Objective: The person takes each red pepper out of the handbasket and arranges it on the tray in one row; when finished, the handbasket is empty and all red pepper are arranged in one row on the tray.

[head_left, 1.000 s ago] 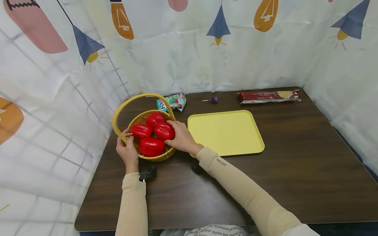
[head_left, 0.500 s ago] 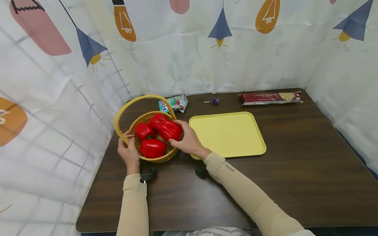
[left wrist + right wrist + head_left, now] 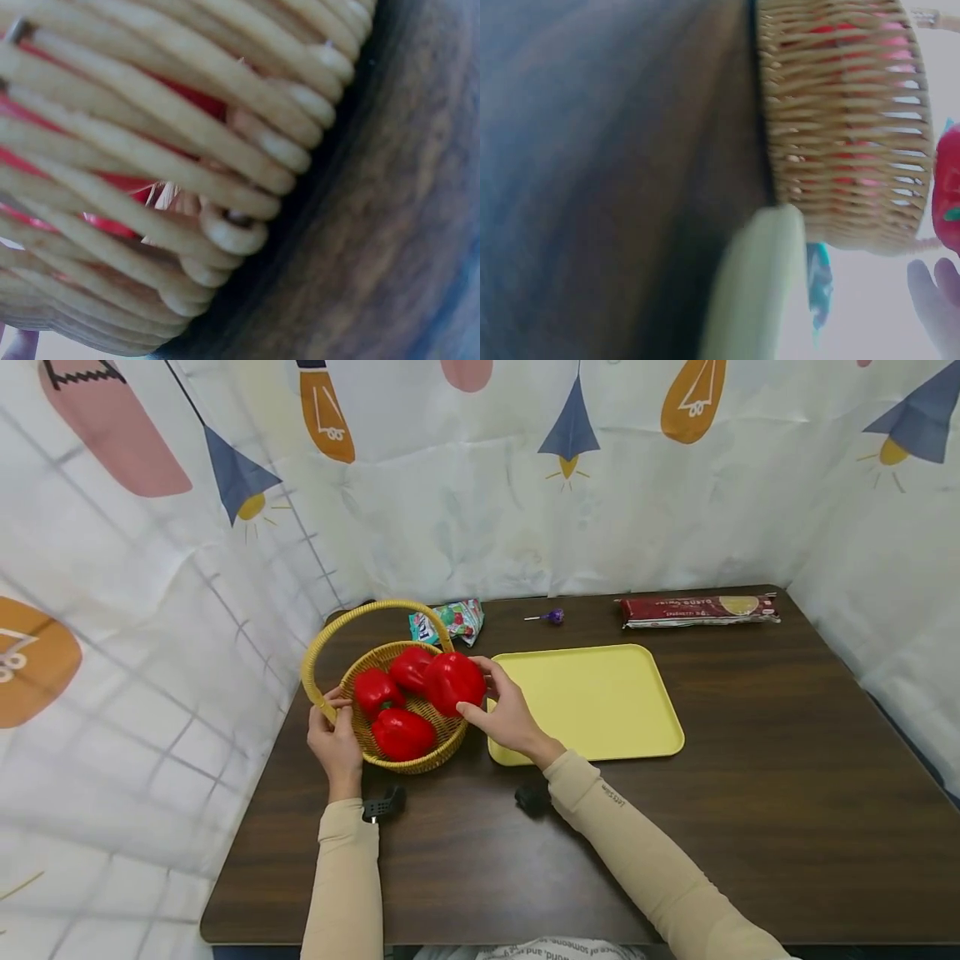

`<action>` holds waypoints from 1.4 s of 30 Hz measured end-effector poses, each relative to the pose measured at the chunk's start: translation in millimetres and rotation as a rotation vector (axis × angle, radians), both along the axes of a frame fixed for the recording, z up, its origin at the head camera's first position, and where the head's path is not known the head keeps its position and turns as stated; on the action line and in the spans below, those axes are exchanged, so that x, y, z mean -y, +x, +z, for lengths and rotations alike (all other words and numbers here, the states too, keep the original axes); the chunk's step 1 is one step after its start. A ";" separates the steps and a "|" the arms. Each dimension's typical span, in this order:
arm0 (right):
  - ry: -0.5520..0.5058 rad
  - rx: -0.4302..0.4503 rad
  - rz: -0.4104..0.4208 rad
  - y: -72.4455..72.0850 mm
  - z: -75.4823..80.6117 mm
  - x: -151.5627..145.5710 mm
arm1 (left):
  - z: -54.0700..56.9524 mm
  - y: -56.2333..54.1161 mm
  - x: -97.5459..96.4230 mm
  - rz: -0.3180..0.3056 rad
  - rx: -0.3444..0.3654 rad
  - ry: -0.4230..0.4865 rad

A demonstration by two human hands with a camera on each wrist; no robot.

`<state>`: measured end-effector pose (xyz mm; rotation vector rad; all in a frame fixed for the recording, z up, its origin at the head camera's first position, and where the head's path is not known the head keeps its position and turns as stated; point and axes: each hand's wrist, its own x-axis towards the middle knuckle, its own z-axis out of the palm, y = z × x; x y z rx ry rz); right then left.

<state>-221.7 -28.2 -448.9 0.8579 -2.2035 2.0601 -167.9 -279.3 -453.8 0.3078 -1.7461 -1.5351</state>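
Observation:
In the head view a yellow wicker basket [image 3: 408,766] stands at the left of the table, its arched handle upright. My left hand [image 3: 337,745] grips the basket's left rim near the handle's foot. My right hand [image 3: 512,714] holds a red bell pepper [image 3: 454,682] above the basket's right rim, thumb in front and fingers behind. Three more red bell peppers [image 3: 404,734] lie inside the basket. In the right wrist view the held bell pepper [image 3: 949,187] shows its green stem, clear of the basket wall [image 3: 847,120]. The left wrist view shows mostly basket weave [image 3: 150,135].
A yellow tray [image 3: 592,702] lies right of the basket, partly behind my right hand. Along the back are a teal snack bag [image 3: 459,621], a purple lollipop [image 3: 555,617] and a long red biscuit pack [image 3: 699,610]. Patterned curtains [image 3: 480,527] enclose the table.
My right hand has lifted one bell pepper out from among the others and moved it right, to the basket's rim. The left hand keeps its hold on the basket; the view has shifted slightly.

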 end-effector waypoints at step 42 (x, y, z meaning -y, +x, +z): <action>0.496 0.084 -0.145 -40.2 -4.1 -69.5 | 3.9 5.4 0.0 0.005 -0.032 -0.029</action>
